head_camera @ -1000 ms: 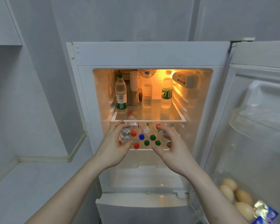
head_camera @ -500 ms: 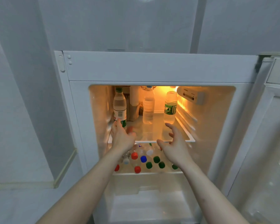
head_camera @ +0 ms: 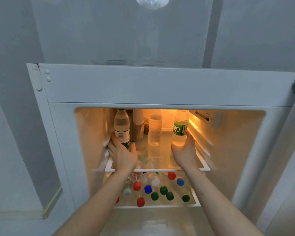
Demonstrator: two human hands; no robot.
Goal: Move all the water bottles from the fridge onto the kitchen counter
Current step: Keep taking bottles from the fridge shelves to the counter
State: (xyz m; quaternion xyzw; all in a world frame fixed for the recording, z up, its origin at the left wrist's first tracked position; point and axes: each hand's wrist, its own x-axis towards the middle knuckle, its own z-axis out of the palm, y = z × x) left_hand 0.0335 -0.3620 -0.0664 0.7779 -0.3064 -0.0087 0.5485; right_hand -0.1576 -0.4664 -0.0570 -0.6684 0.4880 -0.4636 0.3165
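Bottles stand three in number on the upper glass shelf [head_camera: 153, 166] of the open fridge [head_camera: 160, 86], all upright with their long axes vertical and necks pointing up. The left bottle [head_camera: 121, 126] has a green-and-white label, the middle bottle [head_camera: 155, 127] is clear and ribbed, and the right bottle [head_camera: 180, 127] carries a green label. Behind and between the left and middle bottles sits a brownish container [head_camera: 138, 132] with a pale cylinder above it.

The left hand [head_camera: 122, 155] curls around the base of the left bottle, fingers behind it and thumb in front. The right hand [head_camera: 184, 151] cups the lower part of the right bottle, fingers touching its right side and thumb spread to the left; whether it fully grips cannot be told.

Below the shelf, a lower compartment holds many more bottles seen from their caps [head_camera: 163, 190]: about three red, two blue, five green and a few white, the count uncertain because the forearms cross in front of them. These also stand upright. A control box [head_camera: 206, 116] is fixed high on the right inner wall.
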